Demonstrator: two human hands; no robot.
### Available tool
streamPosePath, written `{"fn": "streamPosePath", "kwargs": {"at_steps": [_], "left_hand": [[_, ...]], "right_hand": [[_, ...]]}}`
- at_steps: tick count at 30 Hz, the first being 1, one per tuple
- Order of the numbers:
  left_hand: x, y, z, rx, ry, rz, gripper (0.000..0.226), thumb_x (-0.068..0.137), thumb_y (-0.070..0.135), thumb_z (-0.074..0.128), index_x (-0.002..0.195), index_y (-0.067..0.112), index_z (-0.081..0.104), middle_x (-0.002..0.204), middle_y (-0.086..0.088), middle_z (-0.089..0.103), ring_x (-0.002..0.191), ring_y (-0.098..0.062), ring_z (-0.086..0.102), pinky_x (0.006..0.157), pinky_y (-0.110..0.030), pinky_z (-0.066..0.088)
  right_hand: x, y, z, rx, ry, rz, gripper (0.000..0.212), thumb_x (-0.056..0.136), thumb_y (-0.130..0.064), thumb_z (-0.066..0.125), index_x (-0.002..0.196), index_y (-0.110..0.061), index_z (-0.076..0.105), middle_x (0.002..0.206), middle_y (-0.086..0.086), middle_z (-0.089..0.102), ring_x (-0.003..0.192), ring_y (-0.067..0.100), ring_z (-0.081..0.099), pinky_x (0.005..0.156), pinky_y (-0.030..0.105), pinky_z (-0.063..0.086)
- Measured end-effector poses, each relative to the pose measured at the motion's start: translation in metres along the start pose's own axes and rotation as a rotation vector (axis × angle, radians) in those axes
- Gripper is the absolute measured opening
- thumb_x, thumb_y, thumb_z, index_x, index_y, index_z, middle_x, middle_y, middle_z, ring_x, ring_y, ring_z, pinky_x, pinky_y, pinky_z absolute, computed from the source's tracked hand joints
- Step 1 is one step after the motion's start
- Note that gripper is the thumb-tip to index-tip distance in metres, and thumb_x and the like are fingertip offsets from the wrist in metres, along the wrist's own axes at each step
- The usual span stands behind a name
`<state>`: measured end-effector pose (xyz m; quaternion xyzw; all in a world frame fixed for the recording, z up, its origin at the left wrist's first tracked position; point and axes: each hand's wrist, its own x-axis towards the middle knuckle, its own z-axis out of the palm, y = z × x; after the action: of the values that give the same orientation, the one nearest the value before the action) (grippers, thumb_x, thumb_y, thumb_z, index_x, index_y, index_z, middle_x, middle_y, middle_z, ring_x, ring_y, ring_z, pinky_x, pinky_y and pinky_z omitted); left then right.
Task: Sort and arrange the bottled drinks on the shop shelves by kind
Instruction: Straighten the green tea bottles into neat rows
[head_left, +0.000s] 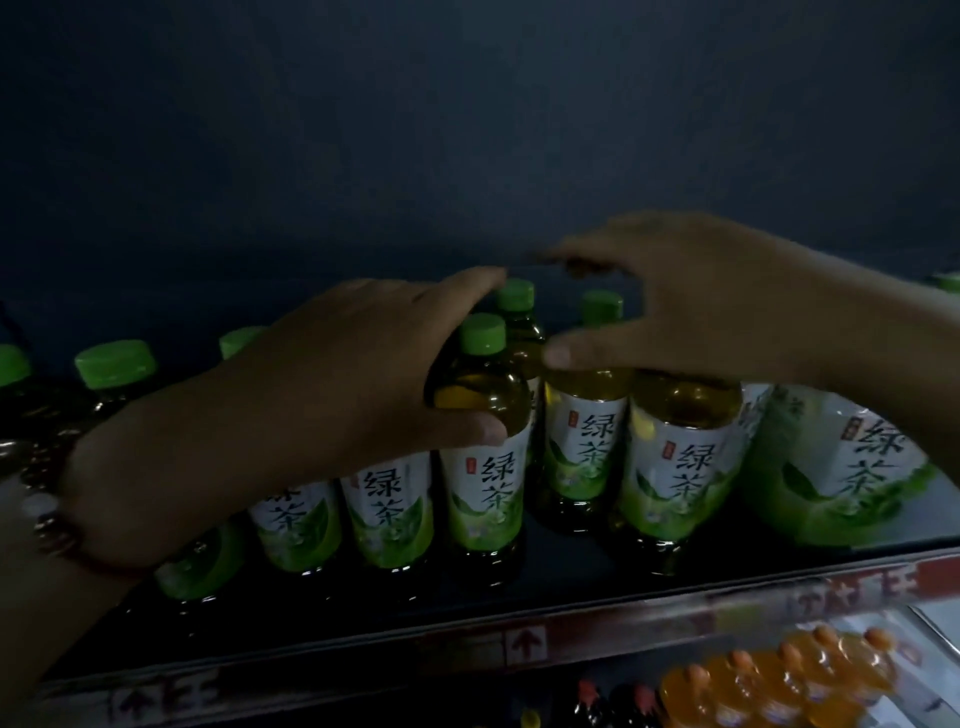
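Several green-tea bottles with green caps and white-green labels stand in rows on a dark shelf (571, 597). My left hand (311, 395) grips the shoulder of one small green-tea bottle (485, 457) in the front row, thumb on its front and fingers behind its neck. My right hand (691, 301) hovers just above the bottles to the right, fingers spread and thumb out, holding nothing. Under its palm stand two more small bottles (587, 447) (675, 467). A larger green-tea bottle (841, 467) stands at the far right.
More green-capped bottles (114, 364) stand in shadow at the left. The shelf's front edge carries a red-and-white price strip (524, 644). On the shelf below sit orange drink bottles (769, 680) and dark bottles with red caps (613, 701). A dark back wall (363, 156) rises behind.
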<state>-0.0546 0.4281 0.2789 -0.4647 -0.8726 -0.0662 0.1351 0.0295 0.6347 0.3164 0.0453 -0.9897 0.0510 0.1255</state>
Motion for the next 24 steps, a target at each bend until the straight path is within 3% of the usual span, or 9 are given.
{"fn": "streamPosePath", "kwargs": {"at_steps": [2, 4, 6, 9, 13, 24], "left_hand": [[0.002, -0.003, 0.002, -0.055, 0.009, -0.018, 0.089, 0.079, 0.053, 0.068, 0.152, 0.04, 0.018, 0.119, 0.015, 0.045, 0.1, 0.001, 0.029, 0.068, -0.003, 0.023], [0.0, 0.0, 0.002, 0.011, 0.0, -0.048, 0.091, 0.074, 0.071, 0.062, 0.15, 0.046, 0.019, 0.115, 0.015, 0.054, 0.094, -0.003, 0.037, 0.073, -0.014, 0.029], [0.0, -0.004, 0.003, 0.072, -0.01, -0.079, 0.097, 0.062, 0.089, 0.048, 0.146, 0.052, 0.016, 0.116, 0.013, 0.059, 0.094, -0.007, 0.041, 0.078, -0.027, 0.03], [-0.002, -0.005, 0.004, 0.086, -0.025, -0.11, 0.098, 0.059, 0.09, 0.046, 0.144, 0.057, 0.011, 0.115, 0.014, 0.057, 0.104, -0.011, 0.047, 0.08, -0.03, 0.031], [-0.002, -0.004, 0.004, 0.104, -0.035, -0.123, 0.098, 0.062, 0.087, 0.048, 0.146, 0.056, 0.009, 0.119, 0.016, 0.055, 0.108, -0.01, 0.046, 0.079, -0.029, 0.029], [-0.005, -0.005, 0.003, 0.082, -0.042, -0.12, 0.098, 0.063, 0.09, 0.045, 0.146, 0.056, 0.006, 0.111, 0.021, 0.044, 0.099, -0.004, 0.035, 0.081, -0.03, 0.031]], "right_hand": [[-0.013, 0.012, 0.011, -0.136, -0.077, 0.046, 0.102, 0.058, -0.085, 0.047, 0.147, -0.043, 0.017, 0.143, -0.013, 0.034, 0.125, 0.008, 0.036, 0.093, 0.027, 0.033], [-0.017, 0.02, 0.028, -0.267, -0.057, 0.027, 0.102, 0.062, -0.085, 0.047, 0.146, -0.042, 0.008, 0.147, -0.01, 0.028, 0.129, 0.016, 0.038, 0.093, 0.033, 0.04], [-0.017, 0.021, 0.036, -0.355, 0.066, 0.007, 0.09, 0.071, -0.077, 0.052, 0.143, -0.037, 0.015, 0.14, -0.005, 0.039, 0.118, 0.02, 0.05, 0.078, 0.033, 0.044], [-0.015, 0.018, 0.039, -0.448, 0.167, -0.016, 0.077, 0.077, -0.065, 0.06, 0.136, -0.033, 0.024, 0.126, -0.001, 0.051, 0.102, 0.022, 0.059, 0.062, 0.03, 0.035], [-0.014, 0.02, 0.041, -0.462, 0.187, -0.033, 0.075, 0.078, -0.054, 0.066, 0.136, -0.031, 0.025, 0.126, -0.001, 0.051, 0.103, 0.021, 0.058, 0.062, 0.029, 0.029], [0.008, 0.064, 0.041, -0.41, 0.13, 0.064, 0.083, 0.075, -0.053, 0.071, 0.141, -0.028, 0.027, 0.131, 0.005, 0.051, 0.111, 0.027, 0.056, 0.073, 0.031, 0.041]]}}
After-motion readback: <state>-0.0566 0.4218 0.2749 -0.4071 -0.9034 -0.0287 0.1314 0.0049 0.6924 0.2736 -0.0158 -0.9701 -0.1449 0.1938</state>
